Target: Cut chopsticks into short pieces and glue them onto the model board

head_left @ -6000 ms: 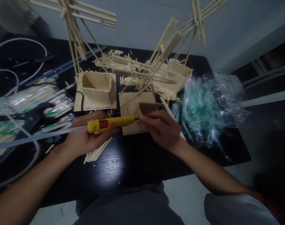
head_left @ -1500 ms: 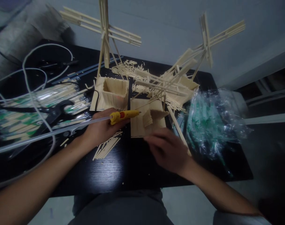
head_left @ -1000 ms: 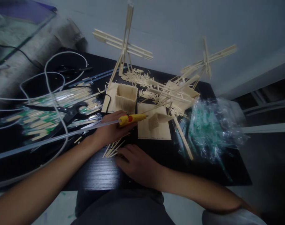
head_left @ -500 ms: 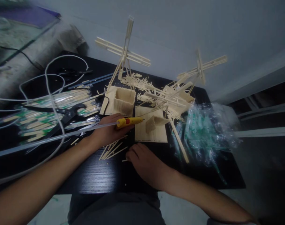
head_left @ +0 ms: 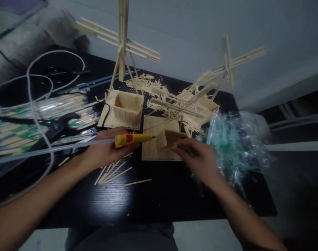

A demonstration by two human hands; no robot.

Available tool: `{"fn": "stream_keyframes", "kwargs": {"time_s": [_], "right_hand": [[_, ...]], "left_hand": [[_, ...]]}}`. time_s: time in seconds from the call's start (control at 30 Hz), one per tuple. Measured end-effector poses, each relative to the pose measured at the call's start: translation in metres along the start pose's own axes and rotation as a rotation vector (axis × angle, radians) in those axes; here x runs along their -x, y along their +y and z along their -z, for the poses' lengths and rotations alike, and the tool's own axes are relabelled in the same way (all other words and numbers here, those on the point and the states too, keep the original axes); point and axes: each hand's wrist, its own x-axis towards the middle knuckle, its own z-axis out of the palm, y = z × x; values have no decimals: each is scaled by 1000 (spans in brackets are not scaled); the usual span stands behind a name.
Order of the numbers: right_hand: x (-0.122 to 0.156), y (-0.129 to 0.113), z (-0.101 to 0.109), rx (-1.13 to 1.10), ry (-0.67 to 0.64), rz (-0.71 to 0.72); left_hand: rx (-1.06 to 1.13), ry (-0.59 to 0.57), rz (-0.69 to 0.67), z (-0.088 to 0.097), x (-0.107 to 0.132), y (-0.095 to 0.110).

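Observation:
My left hand point(head_left: 103, 153) is closed round a yellow glue gun point(head_left: 131, 139) with a red button and a long clear glue stick trailing left; its tip points right at a small partly built stick wall point(head_left: 169, 137) on a square stick base point(head_left: 153, 146). My right hand point(head_left: 199, 158) is at the right side of that wall, fingertips pinched on a short thin stick at its lower edge. Loose sticks point(head_left: 114, 171) lie on the black table point(head_left: 153, 198) below my left hand.
A finished stick box point(head_left: 127, 108) on its own base stands behind. Two stick windmills point(head_left: 122, 42) point(head_left: 227, 66) rise at the back. Black scissors point(head_left: 54, 125), white cables point(head_left: 35, 90) and stick packets lie at left. Crumpled clear wrappers point(head_left: 234, 139) are piled at right.
My right hand has left the loose sticks near the table's front and moved up and right to the small wall. The left hand keeps the glue gun in about the same place.

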Motion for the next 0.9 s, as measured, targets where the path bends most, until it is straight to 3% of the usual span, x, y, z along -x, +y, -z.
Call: {"fn": "stream_keyframes", "kwargs": {"time_s": [0.13, 0.27, 0.37, 0.6, 0.9], "right_hand": [[4, 1, -13, -22, 85, 46], [9, 7, -13, -12, 126, 45], [10, 13, -8, -103, 71, -52], [2, 13, -1, -337, -82, -425], [4, 8, 5, -191, -74, -471]], "left_hand": [[-24, -29, -84, 1, 1, 0], [-38, -96, -159, 4, 2, 1], [-29, -114, -168, 7, 1, 2], [-66, -106, -289, 7, 5, -8], [-93, -118, -333, 8, 8, -10]]}}
